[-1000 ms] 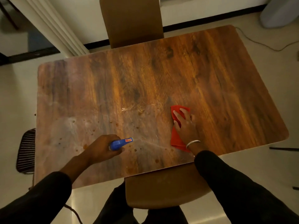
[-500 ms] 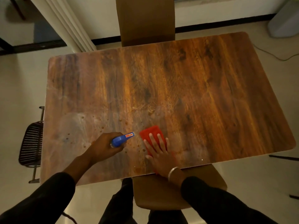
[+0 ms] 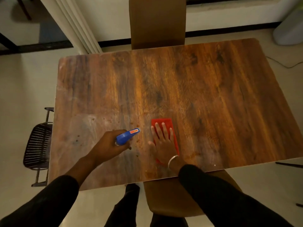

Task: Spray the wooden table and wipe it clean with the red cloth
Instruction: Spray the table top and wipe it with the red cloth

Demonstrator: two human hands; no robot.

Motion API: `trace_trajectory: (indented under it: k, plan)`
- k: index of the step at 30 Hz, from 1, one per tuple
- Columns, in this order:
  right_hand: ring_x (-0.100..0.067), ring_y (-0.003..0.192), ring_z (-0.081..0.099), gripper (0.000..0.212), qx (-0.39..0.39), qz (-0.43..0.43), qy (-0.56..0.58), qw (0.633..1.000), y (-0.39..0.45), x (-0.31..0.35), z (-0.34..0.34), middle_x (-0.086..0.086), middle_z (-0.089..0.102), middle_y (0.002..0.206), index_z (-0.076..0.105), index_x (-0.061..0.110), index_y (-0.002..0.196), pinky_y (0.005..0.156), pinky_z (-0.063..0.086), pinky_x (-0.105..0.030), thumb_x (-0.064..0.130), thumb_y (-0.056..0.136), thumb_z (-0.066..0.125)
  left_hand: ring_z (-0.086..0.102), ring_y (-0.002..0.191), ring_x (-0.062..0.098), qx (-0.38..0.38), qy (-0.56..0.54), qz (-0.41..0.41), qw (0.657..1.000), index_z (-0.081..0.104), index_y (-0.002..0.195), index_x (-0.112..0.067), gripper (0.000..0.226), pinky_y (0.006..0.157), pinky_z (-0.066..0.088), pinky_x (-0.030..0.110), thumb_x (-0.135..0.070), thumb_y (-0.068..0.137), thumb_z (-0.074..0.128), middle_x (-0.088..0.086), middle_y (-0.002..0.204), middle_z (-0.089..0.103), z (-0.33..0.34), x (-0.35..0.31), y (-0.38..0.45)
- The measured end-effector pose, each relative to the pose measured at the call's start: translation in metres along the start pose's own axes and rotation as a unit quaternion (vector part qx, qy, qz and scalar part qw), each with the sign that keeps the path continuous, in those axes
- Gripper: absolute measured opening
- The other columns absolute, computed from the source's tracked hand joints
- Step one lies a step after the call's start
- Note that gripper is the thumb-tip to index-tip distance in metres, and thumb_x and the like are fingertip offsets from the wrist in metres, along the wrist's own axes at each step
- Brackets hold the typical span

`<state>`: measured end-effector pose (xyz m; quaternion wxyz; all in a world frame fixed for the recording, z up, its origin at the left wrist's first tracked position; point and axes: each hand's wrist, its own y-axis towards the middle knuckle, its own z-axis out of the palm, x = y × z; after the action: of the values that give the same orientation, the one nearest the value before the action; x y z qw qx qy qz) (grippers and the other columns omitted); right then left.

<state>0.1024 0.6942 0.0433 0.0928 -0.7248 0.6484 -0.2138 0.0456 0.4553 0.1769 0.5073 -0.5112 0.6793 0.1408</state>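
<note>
The wooden table point(image 3: 205, 95) fills the head view, with dark specks and a dull film on its near left part. My left hand point(image 3: 108, 145) is wrapped around a spray bottle whose blue head point(image 3: 127, 136) points right, just above the table near the front edge. My right hand point(image 3: 164, 143) lies flat, fingers spread, pressing the folded red cloth point(image 3: 173, 128) onto the table right beside the nozzle. Most of the cloth is hidden under the palm.
A brown chair back point(image 3: 157, 22) stands at the table's far side. Another brown chair seat point(image 3: 177, 199) is tucked under the near edge, by my legs. A black mesh chair point(image 3: 37, 145) sits left of the table. A cable point(image 3: 285, 65) lies on the floor at right.
My right hand slid the red cloth left toward the spray bottle, then pushed it a little forward, away from the front edge. My left hand with the bottle stayed over the same spot.
</note>
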Motion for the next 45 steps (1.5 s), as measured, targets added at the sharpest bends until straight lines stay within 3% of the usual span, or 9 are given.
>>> trace_trajectory:
  k: [4, 13, 16, 21, 26, 30, 35, 39, 45]
  plan:
    - [-0.023, 0.164, -0.013, 0.066, 0.012, -0.041, 0.010, 0.999, -0.048, -0.023, 0.019, 0.006, -0.014, 0.177, -0.001, 0.030, 0.169, 0.132, 0.004, -0.056, 0.046, 0.113, 0.028, 0.069, 0.078, 0.020, -0.018, -0.024, 0.003, 1.000, 0.071, 0.104, -0.010, 0.022, 0.076, 0.054, 0.024, -0.003, 0.084, 0.072, 0.007, 0.087, 0.073, -0.007, -0.003, 0.005]
    - [-0.036, 0.164, -0.010, 0.067, -0.073, 0.184, 0.042, 0.979, 0.067, -0.055, -0.056, -0.008, -0.008, 0.178, 0.002, 0.022, 0.170, 0.130, 0.003, -0.065, 0.047, 0.113, 0.024, 0.070, 0.080, 0.017, -0.021, -0.023, 0.015, 0.999, 0.071, 0.105, -0.013, 0.022, 0.075, 0.056, 0.020, -0.007, 0.084, 0.072, 0.001, 0.087, 0.074, -0.017, 0.003, 0.007]
    - [-0.039, 0.163, -0.012, 0.069, -0.070, 0.131, 0.031, 0.988, 0.086, -0.005, -0.050, -0.010, -0.010, 0.178, -0.001, 0.020, 0.170, 0.129, 0.002, -0.067, 0.045, 0.112, 0.026, 0.070, 0.078, 0.021, -0.017, -0.010, 0.021, 1.000, 0.071, 0.105, -0.008, 0.021, 0.075, 0.056, 0.027, -0.005, 0.084, 0.072, 0.007, 0.087, 0.074, -0.018, 0.000, 0.013]
    - [-0.032, 0.164, -0.014, 0.068, -0.023, -0.054, -0.013, 0.998, 0.024, 0.012, -0.008, -0.003, -0.009, 0.179, 0.002, 0.024, 0.171, 0.129, 0.001, -0.065, 0.044, 0.110, 0.028, 0.070, 0.076, 0.015, -0.013, -0.015, 0.021, 1.000, 0.070, 0.103, -0.020, 0.023, 0.069, 0.052, 0.015, -0.007, 0.084, 0.072, -0.003, 0.082, 0.073, -0.016, -0.006, 0.023]
    - [-0.030, 0.165, -0.004, 0.067, -0.035, 0.058, -0.001, 0.998, 0.013, -0.076, -0.032, -0.002, 0.001, 0.179, 0.012, 0.026, 0.170, 0.129, 0.010, -0.062, 0.044, 0.110, 0.035, 0.070, 0.078, 0.015, -0.022, -0.047, 0.028, 0.998, 0.069, 0.101, -0.031, 0.028, 0.071, 0.052, 0.013, -0.009, 0.084, 0.073, -0.009, 0.088, 0.074, -0.015, -0.005, 0.023]
    - [-0.037, 0.164, 0.008, 0.063, -0.087, 0.181, 0.045, 0.979, 0.071, -0.046, -0.052, -0.009, 0.022, 0.175, 0.032, 0.021, 0.165, 0.129, 0.006, -0.066, 0.043, 0.107, 0.043, 0.069, 0.077, 0.013, -0.025, -0.059, 0.025, 0.998, 0.070, 0.102, -0.027, 0.025, 0.071, 0.050, 0.011, -0.010, 0.084, 0.072, -0.008, 0.087, 0.073, -0.013, 0.000, 0.018]
    - [-0.037, 0.165, 0.001, 0.064, -0.081, 0.091, 0.038, 0.992, 0.062, 0.023, -0.021, -0.010, 0.009, 0.178, 0.019, 0.022, 0.169, 0.127, 0.007, -0.068, 0.041, 0.110, 0.032, 0.067, 0.073, 0.009, -0.012, -0.046, 0.021, 0.999, 0.067, 0.095, -0.036, 0.031, 0.068, 0.049, 0.010, -0.007, 0.084, 0.071, -0.013, 0.082, 0.072, -0.009, -0.004, 0.023]
    - [-0.028, 0.165, 0.009, 0.061, -0.060, 0.003, 0.048, 0.997, -0.028, -0.002, 0.017, -0.001, 0.015, 0.177, 0.027, 0.026, 0.168, 0.128, 0.017, -0.063, 0.039, 0.109, 0.040, 0.069, 0.077, 0.013, -0.023, -0.066, 0.037, 0.997, 0.070, 0.100, -0.028, 0.026, 0.069, 0.050, 0.010, -0.007, 0.084, 0.072, -0.009, 0.088, 0.074, -0.006, -0.010, 0.036]
    - [-0.031, 0.165, -0.008, 0.063, -0.038, 0.271, 0.043, 0.961, -0.062, -0.134, -0.002, -0.002, -0.007, 0.179, 0.007, 0.028, 0.170, 0.130, 0.009, -0.064, 0.051, 0.112, 0.017, 0.066, 0.073, 0.020, 0.002, -0.094, 0.043, 0.995, 0.071, 0.101, -0.019, 0.020, 0.067, 0.049, 0.013, -0.008, 0.085, 0.072, 0.005, 0.084, 0.072, 0.005, -0.014, 0.056]
